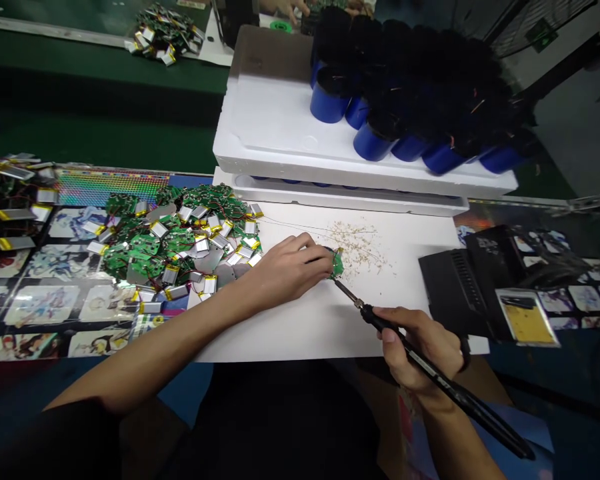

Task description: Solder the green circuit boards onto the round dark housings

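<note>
With its fingers closed, my left hand [295, 270] grips a small green circuit board [337, 264] over the white work surface [290, 330]. Most of that board is covered by my fingers. My right hand [423, 347] is wrapped round the black handle of a soldering iron [395, 331]. The iron's metal tip points up and left and reaches the lower edge of the board; I cannot tell whether they touch. Close to my left forearm lies a heap of green circuit boards [145, 247] with silver battery cells [200, 243] wired to them.
White foam trays [265, 127] at the back carry several blue cylinders [330, 100]. Thin wires and pale scraps [363, 250] lie beyond my left hand. At right stand a black box [450, 287] and a yellow sponge [527, 320]. Another person's hand [290, 8] shows at the top.
</note>
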`<action>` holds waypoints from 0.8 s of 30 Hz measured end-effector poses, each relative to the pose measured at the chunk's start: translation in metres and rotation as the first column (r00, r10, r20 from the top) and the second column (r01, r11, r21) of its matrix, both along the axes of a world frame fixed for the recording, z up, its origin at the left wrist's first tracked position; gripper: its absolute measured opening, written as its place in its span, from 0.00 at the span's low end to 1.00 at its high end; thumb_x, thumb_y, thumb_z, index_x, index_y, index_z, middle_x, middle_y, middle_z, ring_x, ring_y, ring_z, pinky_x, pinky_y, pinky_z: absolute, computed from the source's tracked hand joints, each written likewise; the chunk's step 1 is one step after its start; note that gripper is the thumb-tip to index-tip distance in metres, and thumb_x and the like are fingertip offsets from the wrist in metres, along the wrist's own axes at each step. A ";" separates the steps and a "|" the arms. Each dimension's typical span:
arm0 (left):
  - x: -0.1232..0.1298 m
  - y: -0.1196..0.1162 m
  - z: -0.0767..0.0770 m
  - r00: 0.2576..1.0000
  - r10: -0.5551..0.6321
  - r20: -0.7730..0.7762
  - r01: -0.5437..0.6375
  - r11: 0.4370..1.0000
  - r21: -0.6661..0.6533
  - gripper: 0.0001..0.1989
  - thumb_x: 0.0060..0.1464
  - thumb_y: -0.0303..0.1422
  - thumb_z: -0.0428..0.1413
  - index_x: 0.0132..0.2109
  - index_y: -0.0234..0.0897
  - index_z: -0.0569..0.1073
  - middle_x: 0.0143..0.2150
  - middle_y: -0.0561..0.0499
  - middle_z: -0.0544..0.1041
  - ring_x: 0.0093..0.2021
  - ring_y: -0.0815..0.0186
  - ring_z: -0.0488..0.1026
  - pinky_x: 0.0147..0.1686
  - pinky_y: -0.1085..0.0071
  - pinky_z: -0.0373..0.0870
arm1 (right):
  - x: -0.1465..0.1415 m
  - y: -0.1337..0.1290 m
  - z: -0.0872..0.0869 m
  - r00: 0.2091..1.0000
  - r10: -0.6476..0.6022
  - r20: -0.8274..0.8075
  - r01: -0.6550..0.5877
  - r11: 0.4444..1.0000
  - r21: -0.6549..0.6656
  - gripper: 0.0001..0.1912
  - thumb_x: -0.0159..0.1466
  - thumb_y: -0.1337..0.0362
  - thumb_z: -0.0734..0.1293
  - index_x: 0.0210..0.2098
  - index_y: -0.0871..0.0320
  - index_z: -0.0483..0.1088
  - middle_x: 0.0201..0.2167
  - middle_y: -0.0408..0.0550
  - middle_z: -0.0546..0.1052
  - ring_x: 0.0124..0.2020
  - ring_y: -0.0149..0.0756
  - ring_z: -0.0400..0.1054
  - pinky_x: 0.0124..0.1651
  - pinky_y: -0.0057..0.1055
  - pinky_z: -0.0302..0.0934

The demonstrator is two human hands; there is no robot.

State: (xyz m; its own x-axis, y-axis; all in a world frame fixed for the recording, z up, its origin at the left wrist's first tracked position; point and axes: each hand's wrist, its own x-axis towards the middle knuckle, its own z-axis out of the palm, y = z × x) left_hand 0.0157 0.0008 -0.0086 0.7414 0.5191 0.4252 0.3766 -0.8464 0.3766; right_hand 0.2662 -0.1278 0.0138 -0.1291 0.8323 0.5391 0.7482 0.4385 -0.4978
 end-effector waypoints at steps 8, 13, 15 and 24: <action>-0.001 0.000 0.000 1.000 -0.006 -0.001 0.006 1.000 0.011 0.11 0.77 0.32 0.51 0.48 0.37 0.77 0.51 0.49 0.84 0.47 0.60 0.71 0.48 0.64 0.71 | -0.001 0.000 0.004 1.000 -0.013 -0.006 0.012 0.998 -0.065 0.09 0.71 0.61 0.67 0.46 0.53 0.79 0.31 0.44 0.86 0.23 0.35 0.79 0.27 0.29 0.73; 0.000 0.000 0.000 1.000 -0.010 0.001 0.010 1.000 -0.010 0.11 0.77 0.33 0.51 0.48 0.37 0.77 0.51 0.48 0.83 0.47 0.60 0.70 0.48 0.64 0.71 | 0.000 0.002 0.005 0.999 0.033 0.037 -0.034 0.999 0.011 0.10 0.69 0.64 0.68 0.48 0.52 0.79 0.33 0.44 0.87 0.24 0.36 0.80 0.30 0.30 0.76; 0.000 0.000 0.000 1.000 -0.009 -0.006 0.009 1.000 -0.021 0.11 0.77 0.33 0.50 0.48 0.37 0.77 0.51 0.48 0.83 0.47 0.60 0.70 0.48 0.64 0.71 | -0.001 0.003 0.008 0.996 0.055 0.073 -0.056 0.998 0.021 0.10 0.68 0.65 0.68 0.48 0.52 0.78 0.34 0.44 0.87 0.25 0.36 0.80 0.31 0.30 0.77; 0.001 0.000 0.000 1.000 -0.019 0.024 0.019 1.000 -0.008 0.10 0.76 0.31 0.51 0.48 0.35 0.77 0.50 0.47 0.83 0.45 0.60 0.70 0.48 0.65 0.72 | -0.004 0.005 0.011 0.995 0.055 0.084 -0.056 0.998 0.007 0.10 0.68 0.67 0.67 0.48 0.54 0.78 0.34 0.44 0.87 0.27 0.35 0.82 0.33 0.29 0.77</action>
State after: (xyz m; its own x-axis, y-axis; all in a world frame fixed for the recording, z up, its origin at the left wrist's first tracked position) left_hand 0.0171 0.0012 -0.0085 0.7409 0.5085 0.4387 0.3509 -0.8501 0.3927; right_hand 0.2627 -0.1227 0.0247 -0.2203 0.8177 0.5318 0.7614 0.4849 -0.4302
